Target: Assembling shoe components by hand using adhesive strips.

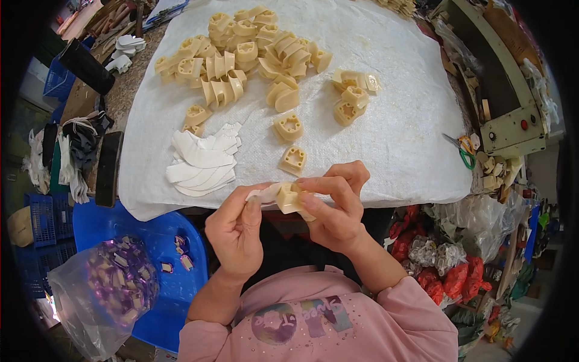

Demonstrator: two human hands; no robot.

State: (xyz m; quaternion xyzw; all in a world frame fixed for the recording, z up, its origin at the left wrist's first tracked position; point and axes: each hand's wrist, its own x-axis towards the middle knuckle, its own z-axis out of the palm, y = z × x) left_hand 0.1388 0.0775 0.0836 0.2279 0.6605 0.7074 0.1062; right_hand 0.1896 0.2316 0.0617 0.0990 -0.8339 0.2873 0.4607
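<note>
At the table's near edge, my right hand (pixel 339 211) grips a cream plastic shoe heel (pixel 289 199) between thumb and fingers. My left hand (pixel 236 228) pinches a thin white strip (pixel 263 193), whose other end meets the left side of that heel. Just beyond my hands sits a loose heel (pixel 294 159) showing its hollow face with small round holes, and another heel (pixel 288 127) lies behind it. A fanned stack of curved white pieces (pixel 204 161) lies to the left. Farther back is a large pile of similar heels (pixel 244 51), with a small cluster of heels (pixel 351 102) to its right.
A white woven sheet (pixel 386 151) covers the table. Scissors (pixel 465 152) with green and orange handles lie at right, near a grey-green machine (pixel 512 130). A dark phone-like slab (pixel 109 169) rests at left. Below, a blue chair (pixel 181 295) bears a clear bag (pixel 78 301) of purple-wrapped pieces.
</note>
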